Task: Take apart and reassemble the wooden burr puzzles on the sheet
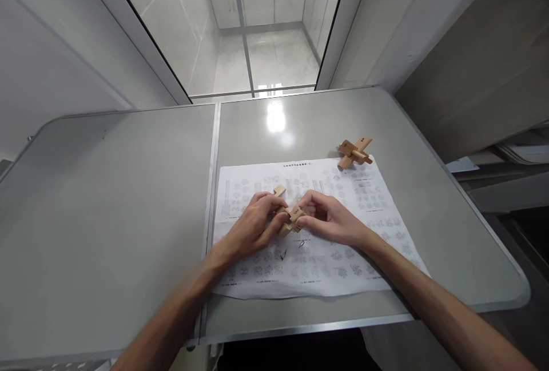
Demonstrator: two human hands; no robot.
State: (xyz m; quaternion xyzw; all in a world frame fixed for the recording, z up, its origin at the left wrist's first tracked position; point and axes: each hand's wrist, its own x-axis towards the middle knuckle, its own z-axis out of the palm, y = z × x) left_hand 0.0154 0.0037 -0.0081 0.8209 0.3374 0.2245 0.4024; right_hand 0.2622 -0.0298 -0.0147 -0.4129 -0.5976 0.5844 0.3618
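Wooden puzzle pieces (295,214), notched and fitted crosswise, are held low over a printed sheet (253,271). My left hand (259,222) is closed on their left side with thumb and fingers. From the right, my right hand (330,218) pinches the same pieces, its thumb beside a dark mark on the wood. One light block end (279,190) sticks up past my left fingers; whether it joins the others I cannot tell. The sheet carries rows of small diagrams and printed captions. My fingers hide much of the joint between the pieces.
Another crossed wooden puzzle (354,152), with dark marks on it, lies at the sheet's far right corner. The grey folding table (128,216) has a metal seam (212,154) left of the sheet. Glass panels (274,56) stand behind the far edge. Papers (527,151) rest on a shelf at right.
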